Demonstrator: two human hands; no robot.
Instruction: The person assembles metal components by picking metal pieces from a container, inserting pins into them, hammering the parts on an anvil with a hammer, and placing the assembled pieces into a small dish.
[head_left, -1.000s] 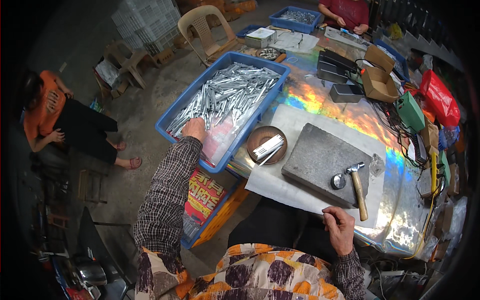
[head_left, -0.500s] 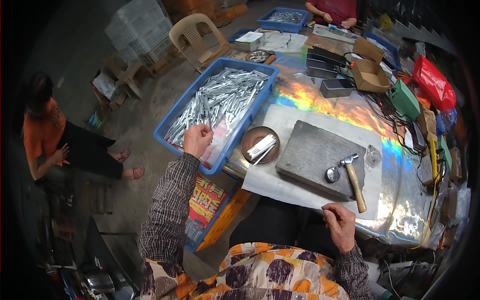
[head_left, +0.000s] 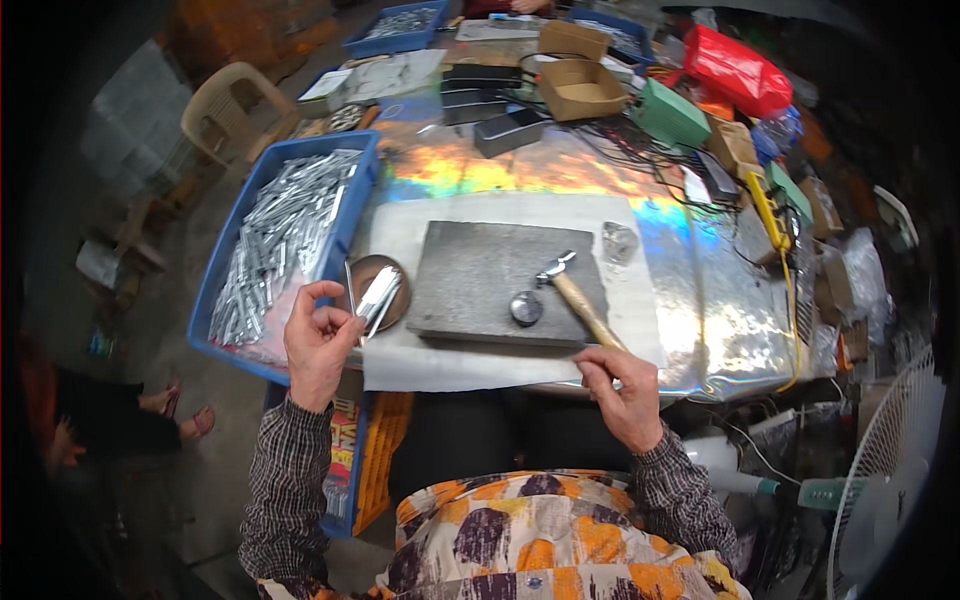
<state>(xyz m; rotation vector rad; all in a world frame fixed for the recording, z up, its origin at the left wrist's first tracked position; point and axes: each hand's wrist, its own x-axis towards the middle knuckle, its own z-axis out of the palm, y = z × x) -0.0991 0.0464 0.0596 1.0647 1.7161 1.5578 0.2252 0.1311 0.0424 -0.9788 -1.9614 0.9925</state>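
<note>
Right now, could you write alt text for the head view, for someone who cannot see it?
A person's left hand pinches a thin metal strip over a round brown dish, while the right hand rests at the handle of a hammer lying on a grey slab. A blue crate of metal strips sits at left.

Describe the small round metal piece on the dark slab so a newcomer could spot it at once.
Start at the dark grey slab lying on the pale sheet in the middle of the shiny table. Near the slab's front edge, just left of the hammer, whose wooden handle runs toward the right hand, sits a round metal piece. It is the only small disc-shaped, shiny thing on the slab.
</note>
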